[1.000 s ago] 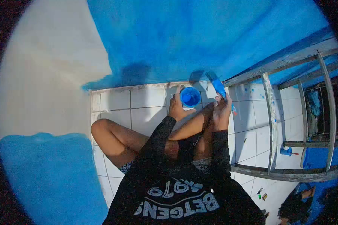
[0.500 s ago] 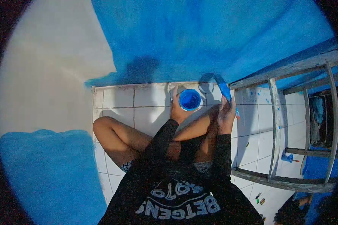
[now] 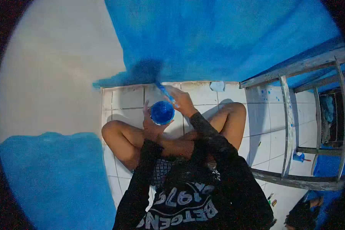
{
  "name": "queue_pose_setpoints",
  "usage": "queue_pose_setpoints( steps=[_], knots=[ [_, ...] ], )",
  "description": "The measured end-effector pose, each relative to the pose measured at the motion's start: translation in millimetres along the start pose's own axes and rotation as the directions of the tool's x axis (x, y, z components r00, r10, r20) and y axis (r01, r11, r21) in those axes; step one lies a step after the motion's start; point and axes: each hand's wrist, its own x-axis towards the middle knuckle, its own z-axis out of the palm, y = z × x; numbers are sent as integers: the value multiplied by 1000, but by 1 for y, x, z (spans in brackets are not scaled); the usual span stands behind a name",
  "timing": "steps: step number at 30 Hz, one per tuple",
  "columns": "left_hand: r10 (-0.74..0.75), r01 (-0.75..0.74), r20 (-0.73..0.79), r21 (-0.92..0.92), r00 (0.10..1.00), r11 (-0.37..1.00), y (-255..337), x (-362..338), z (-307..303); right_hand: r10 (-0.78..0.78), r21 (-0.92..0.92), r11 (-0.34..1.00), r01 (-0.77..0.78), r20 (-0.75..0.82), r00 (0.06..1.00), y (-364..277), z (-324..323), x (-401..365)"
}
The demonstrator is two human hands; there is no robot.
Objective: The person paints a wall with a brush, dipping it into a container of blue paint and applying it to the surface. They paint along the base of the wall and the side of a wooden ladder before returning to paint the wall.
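A round tub of blue paint (image 3: 162, 113) is held over the floor between my crossed legs. My left hand (image 3: 153, 128) cups it from the near left side, with a thumb or finger up along the rim. In my right hand (image 3: 183, 102) is a paintbrush (image 3: 165, 93), coated in blue. Its blue end points up and left, close to the foot of the wall, above the tub. The fingers of that hand are slightly blurred. Ahead, the blue painted wall (image 3: 203, 46) meets a bare whitish wall (image 3: 57, 76) at the left.
A wooden ladder (image 3: 285, 126) stands at the right. A pale scrap (image 3: 217, 86) lies by the wall's foot. Farther right is a blue-stained tool with a reddish handle (image 3: 301, 157). Small items (image 3: 272, 201) and a dark bundle (image 3: 303, 212) are at the lower right.
My right hand has swung the brush left from beside the ladder to near the tub. The tub and left hand appear lower and farther left, and the view has shifted slightly.
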Motion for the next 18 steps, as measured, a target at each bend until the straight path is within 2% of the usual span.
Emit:
queue_pose_setpoints(
  steps=[1,2,3,6,7,9,10,12,13,15,16,18],
  knots=[
    [15,-15,0,-3,1000,1000,1,1,-1,-74,-239,966,101,117,990,1,3,9],
    [-14,15,-33,51,999,999,3,1,-2,-84,-312,941,133,166,983,2,1,11],
    [-44,51,-67,103,997,993,5,2,-3,-88,-319,938,136,160,983,3,-3,12],
    [-93,97,-47,82,995,992,6,9,2,-76,-374,919,125,143,987,43,-1,-8],
    [-129,131,-33,75,991,989,4,7,4,-76,-374,919,126,144,987,35,-19,-10],
    [-205,205,-6,62,979,977,2,2,6,145,-135,980,-146,-19,989,19,-58,-18],
    [-210,210,-8,60,978,976,9,3,4,145,-136,980,-145,-13,989,26,-69,-29],
    [-127,123,51,71,991,990,31,12,-3,332,-359,855,-374,-174,927,37,-86,-46],
    [-131,127,49,65,990,990,33,11,-1,331,-364,854,-371,-169,928,35,-88,-50],
    [-59,60,-41,12,997,998,36,12,0,334,-260,837,-481,-452,827,32,-92,-55],
    [-50,50,-40,11,998,999,37,14,0,284,-241,879,-411,-429,858,27,-87,-56],
    [-160,161,-66,11,985,987,35,9,2,217,-80,967,-241,-227,949,13,-77,-55]
  ],
)
